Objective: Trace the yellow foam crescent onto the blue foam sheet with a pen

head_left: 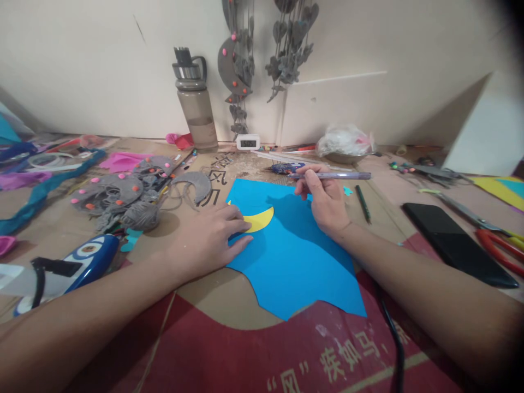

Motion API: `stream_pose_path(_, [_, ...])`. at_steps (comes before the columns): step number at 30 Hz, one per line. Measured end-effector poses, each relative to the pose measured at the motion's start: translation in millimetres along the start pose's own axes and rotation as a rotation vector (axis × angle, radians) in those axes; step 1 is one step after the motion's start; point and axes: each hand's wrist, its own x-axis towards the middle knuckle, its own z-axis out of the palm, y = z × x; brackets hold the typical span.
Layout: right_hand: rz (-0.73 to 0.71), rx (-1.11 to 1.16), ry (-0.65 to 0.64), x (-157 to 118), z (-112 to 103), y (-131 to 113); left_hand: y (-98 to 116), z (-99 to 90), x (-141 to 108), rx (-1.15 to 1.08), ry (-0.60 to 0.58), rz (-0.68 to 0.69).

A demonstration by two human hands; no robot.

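Observation:
A blue paper sheet [303, 267] with curved cut-outs along its lower edge lies on the cardboard-covered table. On its upper left part rests a yellow crescent [262, 219]. My left hand [210, 234] lies flat over the sheet's left edge, its fingers on the crescent and the thumb apart, covering part of the yellow shape. My right hand [323, 199] is over the sheet's upper right side, with a clear purplish pen [347, 176] held between thumb and fingers. The pen lies nearly level, pointing left.
Grey felt shapes and yarn [141, 215] and a blue-and-white tool [94, 262] are at left. Behind stand a bottle [198, 117] and a small clock [248, 142]. At right are a green pencil [363, 204], a black phone [458, 243] and red-handled scissors [497, 251].

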Motion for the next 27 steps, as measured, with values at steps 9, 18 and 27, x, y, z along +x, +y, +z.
stream_pose_path(9, [0.009,-0.021,-0.003,-0.3,-0.5,0.2,-0.9,1.2,1.4,-0.020,0.014,-0.013])
stream_pose_path(18, [-0.001,-0.009,-0.013,-0.4,-0.2,-0.3,3.5,4.9,2.4,-0.023,0.026,-0.129])
stream_pose_path(27, [0.011,-0.030,-0.017,0.1,0.2,-1.6,0.2,3.8,6.6,-0.131,-0.038,-0.216])
